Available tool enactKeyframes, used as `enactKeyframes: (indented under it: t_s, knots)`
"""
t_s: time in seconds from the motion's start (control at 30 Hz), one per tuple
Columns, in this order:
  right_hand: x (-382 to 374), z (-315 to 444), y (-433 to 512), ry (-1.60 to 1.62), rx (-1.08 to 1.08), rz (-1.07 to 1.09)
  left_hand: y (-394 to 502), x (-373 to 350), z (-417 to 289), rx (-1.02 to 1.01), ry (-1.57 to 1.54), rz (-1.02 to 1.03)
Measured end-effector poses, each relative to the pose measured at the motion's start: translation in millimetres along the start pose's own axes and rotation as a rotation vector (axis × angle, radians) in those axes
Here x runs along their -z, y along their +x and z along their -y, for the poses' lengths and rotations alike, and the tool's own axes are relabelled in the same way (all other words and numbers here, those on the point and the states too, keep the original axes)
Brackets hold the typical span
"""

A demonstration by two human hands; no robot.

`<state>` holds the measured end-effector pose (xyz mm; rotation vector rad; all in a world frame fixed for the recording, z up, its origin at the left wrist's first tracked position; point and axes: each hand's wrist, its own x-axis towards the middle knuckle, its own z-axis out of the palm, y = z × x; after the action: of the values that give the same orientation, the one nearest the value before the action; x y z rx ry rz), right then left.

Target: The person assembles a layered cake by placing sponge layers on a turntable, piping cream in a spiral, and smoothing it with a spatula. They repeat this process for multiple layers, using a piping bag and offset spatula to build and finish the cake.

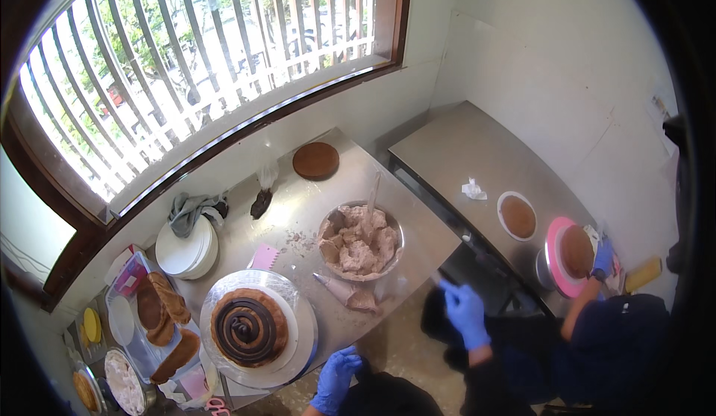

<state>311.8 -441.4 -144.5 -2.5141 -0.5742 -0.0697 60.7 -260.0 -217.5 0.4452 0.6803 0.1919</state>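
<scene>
My left hand [335, 379], in a blue glove, is off the table's front edge near the turntable [305, 354]; its fingers are curled, with nothing visible in them. My right hand [467, 312], also gloved, is raised beyond the table's right corner. Its index finger points forward; a blurred pale shape is at its tip, and I cannot tell whether something is held. On the turntable a brown cake layer [279, 326] bears a dark chocolate spiral. A piping bag [349, 293] of light brown cream lies beside a metal bowl [401, 248] of the same cream [358, 254], with a spatula [373, 192] in it.
Behind are a chocolate cake layer [316, 160], a dark-filled piping bag [263, 198], a pink scraper [264, 256] and stacked white boards [184, 251]. Left is a tub [131, 338] of cake pieces. At the right table [447, 142] a co-worker's gloved hand [603, 256] touches a cake on a pink-rimmed stand [556, 237].
</scene>
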Motion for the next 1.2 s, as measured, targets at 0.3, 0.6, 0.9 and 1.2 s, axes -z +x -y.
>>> enactKeyframes:
  t_s: [0.3, 0.6, 0.9, 1.2]
  knots:
    - [-19, -68, 29, -0.504, 0.199, 0.100, -34, 3, -9, 0.090, 0.271, 0.153]
    - [20, -28, -13, 0.444, -0.350, 0.103, -139, 71, -79, 0.086, 0.499, 0.049]
    - [5, 139, -49, 0.985, -0.255, 0.550, -185, 234, -177, -0.541, 0.953, -1.181]
    - [-24, 242, -114, 1.155, -0.236, 0.574, -259, 345, -276, -0.329, 1.140, -1.559]
